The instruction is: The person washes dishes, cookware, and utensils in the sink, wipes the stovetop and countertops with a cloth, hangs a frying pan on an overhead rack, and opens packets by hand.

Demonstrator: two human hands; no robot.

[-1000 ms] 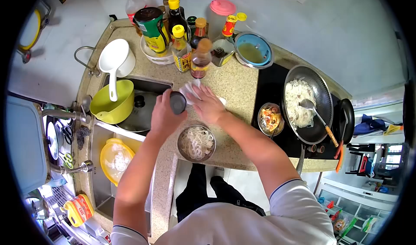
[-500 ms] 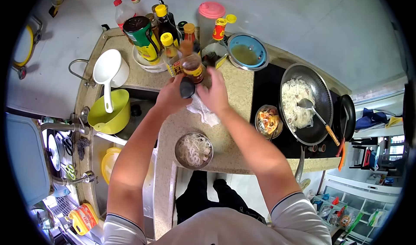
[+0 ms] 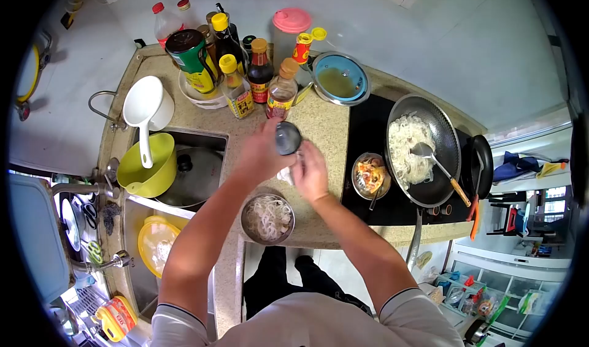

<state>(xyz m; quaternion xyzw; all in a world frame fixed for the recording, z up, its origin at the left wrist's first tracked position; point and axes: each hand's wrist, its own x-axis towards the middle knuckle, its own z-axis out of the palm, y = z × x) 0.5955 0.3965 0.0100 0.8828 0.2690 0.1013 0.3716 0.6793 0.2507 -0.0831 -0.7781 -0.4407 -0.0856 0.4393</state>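
My left hand [image 3: 261, 154] is closed round a small dark round cup-like thing [image 3: 288, 138], blurred by motion, just above the counter. My right hand [image 3: 311, 172] is beside it, fingertips bent in on a white cloth [image 3: 285, 175]; the hands cover most of this cloth. Beyond them stands a clear bottle with an orange-brown cap [image 3: 281, 95], upright and apart from my fingers. To its left are a dark sauce bottle [image 3: 260, 74] and a yellow-capped bottle [image 3: 236, 89]. Nearer to me, a metal bowl [image 3: 268, 219] holds pale sliced strips.
At right, a wok [image 3: 451, 144] of white noodles holds a spatula [image 3: 438, 162] on the black hob, next to a small food bowl [image 3: 370, 176]. A blue strainer bowl [image 3: 340, 78] stands behind. A green basin [image 3: 147, 166] and white ladle pot [image 3: 147, 105] are by the sink.
The orange-brown-capped bottle, blurred between my hands before, now stands free. Both hands have drawn back towards me, the left with the dark round thing, the right onto the cloth.
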